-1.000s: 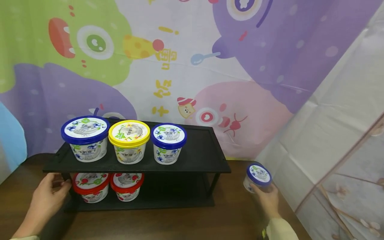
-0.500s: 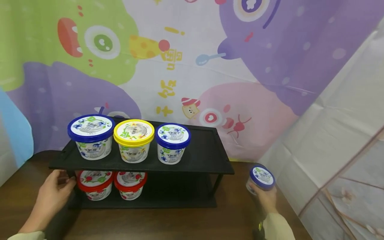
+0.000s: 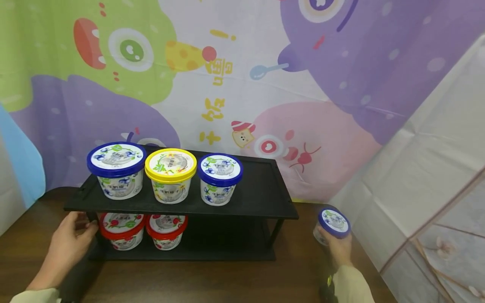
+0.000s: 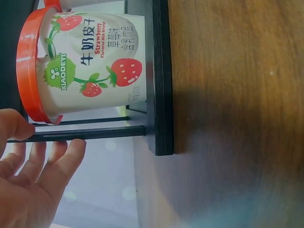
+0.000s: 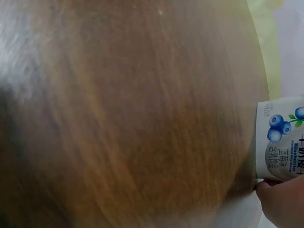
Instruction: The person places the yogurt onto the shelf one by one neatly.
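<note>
In the head view, my left hand (image 3: 68, 244) is at the left front post of a black two-tier rack (image 3: 257, 185). The left wrist view shows thumb and fingers on either side of that post (image 4: 104, 133), beside a red-lidded strawberry cup (image 4: 95, 66). Far to the right, my right hand (image 3: 338, 248) grips a blue-lidded blueberry cup (image 3: 334, 223) by its side. That cup is upright; whether its base touches the table cannot be told. In the right wrist view, only part of its printed wall (image 5: 282, 137) and the thumb (image 5: 282, 199) show.
On the upper tier stand a blue-lidded cup (image 3: 117, 168), a yellow-lidded cup (image 3: 170, 174) and another blue-lidded cup (image 3: 219, 179). Below are two red-lidded cups, one at the left (image 3: 123, 229), one beside it (image 3: 166, 231). A cartoon-printed cloth (image 3: 235, 84) hangs behind the brown table (image 3: 212, 282).
The head view has shifted, so the rack and both hands appear farther right. The right hand still grips the blueberry cup, and the left hand stays at the rack's post.
</note>
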`<state>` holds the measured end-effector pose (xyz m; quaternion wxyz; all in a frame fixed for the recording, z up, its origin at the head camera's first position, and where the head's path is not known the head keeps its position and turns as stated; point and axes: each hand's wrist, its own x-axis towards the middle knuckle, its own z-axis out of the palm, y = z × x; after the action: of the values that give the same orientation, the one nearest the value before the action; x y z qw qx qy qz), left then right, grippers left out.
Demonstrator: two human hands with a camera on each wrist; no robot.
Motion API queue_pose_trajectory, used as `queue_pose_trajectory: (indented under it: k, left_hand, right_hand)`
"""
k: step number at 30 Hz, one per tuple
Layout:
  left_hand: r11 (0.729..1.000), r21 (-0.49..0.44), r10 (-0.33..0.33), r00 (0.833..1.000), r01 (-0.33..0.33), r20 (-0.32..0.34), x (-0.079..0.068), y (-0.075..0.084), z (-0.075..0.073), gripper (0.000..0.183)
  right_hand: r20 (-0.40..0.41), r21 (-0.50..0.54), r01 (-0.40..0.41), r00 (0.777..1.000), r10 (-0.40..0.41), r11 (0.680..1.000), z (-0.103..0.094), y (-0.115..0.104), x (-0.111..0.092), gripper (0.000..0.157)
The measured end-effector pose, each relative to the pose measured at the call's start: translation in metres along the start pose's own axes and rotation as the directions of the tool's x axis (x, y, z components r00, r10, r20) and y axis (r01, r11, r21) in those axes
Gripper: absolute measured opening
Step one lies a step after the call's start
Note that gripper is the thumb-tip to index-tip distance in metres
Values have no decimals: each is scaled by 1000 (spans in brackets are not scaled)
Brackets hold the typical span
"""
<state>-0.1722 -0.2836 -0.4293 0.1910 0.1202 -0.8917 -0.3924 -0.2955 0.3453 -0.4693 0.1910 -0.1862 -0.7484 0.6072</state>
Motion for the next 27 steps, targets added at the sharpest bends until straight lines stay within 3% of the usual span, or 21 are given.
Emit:
queue_pose_trajectory:
  k: [27]
  left_hand:
    - [999,30,-38,999,37,31,3,-1,-1,40]
  right_hand:
    - [-49,-48,19,999,-21,999,-5,-6,-8,103]
